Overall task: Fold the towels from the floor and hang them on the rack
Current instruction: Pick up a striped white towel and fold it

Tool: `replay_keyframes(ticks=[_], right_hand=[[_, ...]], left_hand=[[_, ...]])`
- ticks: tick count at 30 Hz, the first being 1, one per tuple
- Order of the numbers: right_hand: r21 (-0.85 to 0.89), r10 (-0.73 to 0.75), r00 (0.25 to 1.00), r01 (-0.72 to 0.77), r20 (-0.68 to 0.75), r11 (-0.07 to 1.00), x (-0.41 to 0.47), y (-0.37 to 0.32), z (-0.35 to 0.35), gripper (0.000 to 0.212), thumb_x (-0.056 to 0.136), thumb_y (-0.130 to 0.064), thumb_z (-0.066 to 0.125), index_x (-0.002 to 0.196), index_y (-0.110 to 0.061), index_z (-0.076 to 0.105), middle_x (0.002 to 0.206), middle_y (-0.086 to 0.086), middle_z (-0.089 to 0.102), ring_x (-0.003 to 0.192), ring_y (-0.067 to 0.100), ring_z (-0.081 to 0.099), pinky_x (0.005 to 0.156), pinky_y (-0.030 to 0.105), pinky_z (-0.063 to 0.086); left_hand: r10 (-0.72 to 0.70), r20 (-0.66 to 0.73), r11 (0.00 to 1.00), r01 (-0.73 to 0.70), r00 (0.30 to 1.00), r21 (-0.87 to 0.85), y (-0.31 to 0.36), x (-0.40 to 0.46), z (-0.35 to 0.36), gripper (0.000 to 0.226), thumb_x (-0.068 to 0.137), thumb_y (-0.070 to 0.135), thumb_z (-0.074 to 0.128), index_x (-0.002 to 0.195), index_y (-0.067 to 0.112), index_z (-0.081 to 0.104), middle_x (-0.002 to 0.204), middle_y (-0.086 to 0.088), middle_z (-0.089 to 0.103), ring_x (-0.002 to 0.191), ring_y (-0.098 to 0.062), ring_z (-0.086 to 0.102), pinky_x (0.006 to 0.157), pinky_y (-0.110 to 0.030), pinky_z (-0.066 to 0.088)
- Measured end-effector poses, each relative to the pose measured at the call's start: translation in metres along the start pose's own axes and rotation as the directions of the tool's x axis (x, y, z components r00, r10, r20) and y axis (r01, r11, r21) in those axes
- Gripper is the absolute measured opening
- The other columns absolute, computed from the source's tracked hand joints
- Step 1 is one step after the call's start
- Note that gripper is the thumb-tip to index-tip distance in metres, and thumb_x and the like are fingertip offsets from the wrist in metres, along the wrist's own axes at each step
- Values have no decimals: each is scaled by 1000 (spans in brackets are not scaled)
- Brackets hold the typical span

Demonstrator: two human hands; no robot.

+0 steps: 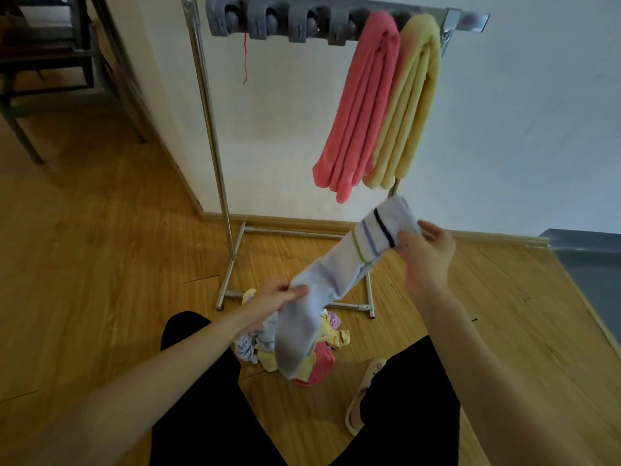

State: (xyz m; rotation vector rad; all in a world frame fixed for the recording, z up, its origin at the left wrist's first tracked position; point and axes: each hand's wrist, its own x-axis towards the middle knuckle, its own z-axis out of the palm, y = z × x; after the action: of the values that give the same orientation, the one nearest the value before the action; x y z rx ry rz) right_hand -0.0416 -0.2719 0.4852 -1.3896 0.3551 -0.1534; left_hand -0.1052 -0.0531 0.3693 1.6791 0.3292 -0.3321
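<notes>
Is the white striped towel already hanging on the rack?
No, both hands, left and right, hold the white striped towel below the rack.

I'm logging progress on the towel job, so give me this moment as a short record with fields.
on rack: pink towel and yellow towel, folded, hanging side by side at the right end of the rack
in hand: white striped towel, stretched between both hands
left hand: grips the towel's plain part, low
right hand: holds the striped end, higher
floor: pile of towels between the person's legs
free clips: grey clips on the top bar
</notes>
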Motion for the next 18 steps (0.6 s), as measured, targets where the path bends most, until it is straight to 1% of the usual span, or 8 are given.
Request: replay_keyframes(ticks=[2,4,7,10,13,15,17,18], right_hand=[[-124,100,995,-101,-14,987,6,27,-11,46,77,10,56,120,-3,48,109,15,57,92,23,61,71,32,55],[-241,199,980,-190,14,952,8,51,-16,48,78,11,56,123,-2,45,110,17,55,95,26,60,71,34,55],[-502,339,930,-227,144,835,9,79,-21,48,79,8,60,124,-1,46,102,13,54,87,24,57,61,30,50],[-744,467,799,-37,380,668,5,89,-22,53,79,1,67,128,-6,47,101,11,55,82,20,55,59,26,45],[-837,461,714,341,526,428,0,84,-14,55,89,-10,60,139,-8,37,126,12,52,107,23,55,74,26,43],[-684,231,709,457,666,569,-9,71,-1,42,98,-15,48,138,-8,41,136,10,50,122,22,51,90,26,42],[-346,82,674,266,734,900,-21,50,12,32,102,-15,38,129,-7,53,128,7,59,120,20,55,98,28,43],[-191,84,623,107,778,976,-26,39,17,34,102,-14,36,126,-4,57,124,9,63,118,21,57,98,30,45]], left_hand=[[65,11,998,-65,998,3,21,-2,-9,21,89,28,65,83,8,69,76,4,67,76,-9,60,70,-22,44],[159,13,986,-160,987,44,46,-5,-19,32,89,27,65,94,-4,67,84,-7,63,82,-18,55,75,-32,40],[270,89,953,-279,959,116,90,-20,-31,39,86,29,68,86,-10,62,76,-10,51,73,-19,46,67,-31,35],[322,273,915,-372,906,155,132,-40,-39,42,80,34,74,77,-7,64,68,-10,52,62,-19,47,56,-24,36],[311,413,865,-435,856,250,159,-53,-43,49,81,31,67,83,-17,59,70,-13,52,62,-21,47,52,-20,37],[270,473,851,-438,839,290,169,-58,-42,31,83,26,63,81,-5,67,71,-11,58,63,-18,53,54,-19,42],[247,505,845,-439,827,306,174,-62,-40,22,83,24,63,85,4,71,76,-9,65,69,-18,59,58,-20,46],[246,510,842,-442,824,309,174,-63,-39,21,83,24,64,86,5,72,77,-9,66,70,-17,60,59,-20,46]])
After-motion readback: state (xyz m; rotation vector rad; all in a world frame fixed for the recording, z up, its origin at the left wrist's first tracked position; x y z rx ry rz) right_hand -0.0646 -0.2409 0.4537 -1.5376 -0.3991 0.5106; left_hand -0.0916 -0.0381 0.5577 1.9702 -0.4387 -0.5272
